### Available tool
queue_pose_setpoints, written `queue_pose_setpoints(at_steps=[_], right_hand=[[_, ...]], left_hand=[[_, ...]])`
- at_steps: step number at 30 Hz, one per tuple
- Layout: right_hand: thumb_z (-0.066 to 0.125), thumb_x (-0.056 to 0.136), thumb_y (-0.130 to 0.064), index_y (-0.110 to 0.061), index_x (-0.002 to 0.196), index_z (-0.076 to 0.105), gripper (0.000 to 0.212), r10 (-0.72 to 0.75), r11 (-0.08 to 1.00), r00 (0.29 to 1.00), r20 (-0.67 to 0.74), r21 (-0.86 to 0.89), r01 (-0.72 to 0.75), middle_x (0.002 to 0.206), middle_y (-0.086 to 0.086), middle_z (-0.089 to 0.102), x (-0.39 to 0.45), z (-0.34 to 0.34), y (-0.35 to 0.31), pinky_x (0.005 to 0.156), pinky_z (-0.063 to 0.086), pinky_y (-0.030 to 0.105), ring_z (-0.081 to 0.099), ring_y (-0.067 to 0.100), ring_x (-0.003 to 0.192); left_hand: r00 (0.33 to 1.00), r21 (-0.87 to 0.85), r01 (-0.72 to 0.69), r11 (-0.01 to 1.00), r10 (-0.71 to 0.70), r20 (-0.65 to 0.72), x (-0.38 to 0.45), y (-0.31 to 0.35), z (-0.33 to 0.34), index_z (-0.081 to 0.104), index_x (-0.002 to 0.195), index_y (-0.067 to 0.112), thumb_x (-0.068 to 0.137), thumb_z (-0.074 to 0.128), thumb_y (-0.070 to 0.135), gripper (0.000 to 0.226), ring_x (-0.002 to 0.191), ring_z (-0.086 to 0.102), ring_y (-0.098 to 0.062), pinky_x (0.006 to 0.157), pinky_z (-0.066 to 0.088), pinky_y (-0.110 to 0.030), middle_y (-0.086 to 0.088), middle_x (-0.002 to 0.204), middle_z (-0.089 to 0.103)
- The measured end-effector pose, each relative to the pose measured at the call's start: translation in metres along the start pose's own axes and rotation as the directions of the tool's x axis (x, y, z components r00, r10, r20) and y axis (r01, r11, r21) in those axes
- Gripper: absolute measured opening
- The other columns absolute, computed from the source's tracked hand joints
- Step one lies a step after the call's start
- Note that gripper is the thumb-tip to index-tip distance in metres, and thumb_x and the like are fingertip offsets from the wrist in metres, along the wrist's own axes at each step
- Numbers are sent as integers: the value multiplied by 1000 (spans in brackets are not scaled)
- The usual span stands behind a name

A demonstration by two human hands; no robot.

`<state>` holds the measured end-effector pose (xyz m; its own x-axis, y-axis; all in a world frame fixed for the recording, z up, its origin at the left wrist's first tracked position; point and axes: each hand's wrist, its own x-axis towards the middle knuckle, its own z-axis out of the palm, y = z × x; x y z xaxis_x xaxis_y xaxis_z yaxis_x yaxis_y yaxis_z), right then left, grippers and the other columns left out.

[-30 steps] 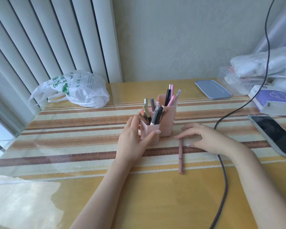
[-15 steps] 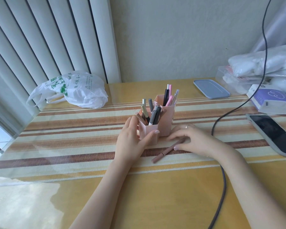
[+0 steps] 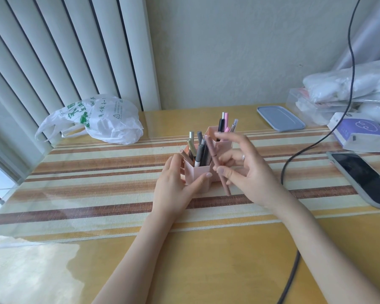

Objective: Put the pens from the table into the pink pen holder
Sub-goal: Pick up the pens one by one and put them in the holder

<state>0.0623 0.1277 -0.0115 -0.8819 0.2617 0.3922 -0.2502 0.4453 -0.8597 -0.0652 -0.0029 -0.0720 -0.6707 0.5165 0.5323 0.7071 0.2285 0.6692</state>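
My left hand (image 3: 173,183) clamps the pink holder (image 3: 199,175) at table (image 3: 206,260) centre while my right hand (image 3: 246,172) pinches the pink pen (image 3: 216,163) at its 3 o'clock, tilted; crowded pens (image 3: 199,150) could block it, or it slips.

We sit at a glossy yellow-wood table (image 3: 206,260) crossed by a striped runner (image 3: 97,194) in brown, cream and orange. Behind it rises a plain pale wall (image 3: 228,51) — at our left hang white vertical blinds (image 3: 53,51). Daylight enters from the left and glares on the tabletop's near corner.
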Motion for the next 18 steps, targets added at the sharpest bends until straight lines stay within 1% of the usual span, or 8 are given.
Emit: queue_pose_setpoints(at_steps=[2,5,7,11,13,15,17,18], right_hand=[[60,89,2,-44,130,39,65,-76,993,992,-97,82,84,89,0,67,1,1,-3,62,54,23,67,16,82],[60,88,4,-35,131,38,61,-142,974,959,-246,139,180,88,5,72,2,3,-8,61,55,27,70,20,83],[60,87,8,-28,128,37,59,-160,960,924,-348,164,228,84,6,72,1,5,-11,61,56,27,72,22,82],[58,85,14,-25,118,33,56,-159,934,825,-542,189,304,79,4,68,-1,5,-16,62,56,32,71,29,74],[59,85,15,-24,116,32,57,-179,935,790,-587,149,322,78,2,67,-2,5,-18,63,57,38,69,28,72],[59,85,15,-24,115,31,57,-191,934,775,-603,132,333,80,3,65,-3,7,-21,64,58,44,69,28,71],[59,85,14,-25,115,31,57,-212,932,776,-594,117,343,83,6,65,-4,10,-23,63,58,47,69,32,70],[60,84,14,-26,114,32,57,-228,933,782,-580,100,346,83,3,66,-4,11,-23,62,58,47,69,32,70]], left_hand=[[1000,-5,-5,1000,5,-17,0,0,-1,45,83,14,71,65,59,51,74,55,-11,59,53,-38,5,78,52],[1000,-11,-11,1000,12,21,-1,-1,-2,40,83,19,69,64,62,51,66,56,-13,56,51,-40,2,71,57],[997,-18,-25,1000,26,75,-1,0,-2,42,92,20,69,61,65,54,61,56,-16,55,49,-42,-1,67,60],[986,-24,-92,995,94,136,-4,3,-3,48,106,11,73,56,62,61,54,55,-18,52,47,-41,-2,62,62],[983,-12,-129,992,129,132,-5,5,-4,42,113,18,74,55,58,57,51,54,-16,49,48,-38,2,58,58],[984,34,-147,989,142,108,-6,7,-6,39,112,23,72,56,58,55,48,52,-13,46,46,-33,7,54,51],[986,71,-154,986,148,83,-7,11,-6,41,105,18,70,58,60,58,45,48,-15,42,43,-30,11,51,43],[985,82,-162,983,156,71,-8,12,-5,41,101,16,69,59,62,59,44,46,-16,41,41,-29,13,50,40]])
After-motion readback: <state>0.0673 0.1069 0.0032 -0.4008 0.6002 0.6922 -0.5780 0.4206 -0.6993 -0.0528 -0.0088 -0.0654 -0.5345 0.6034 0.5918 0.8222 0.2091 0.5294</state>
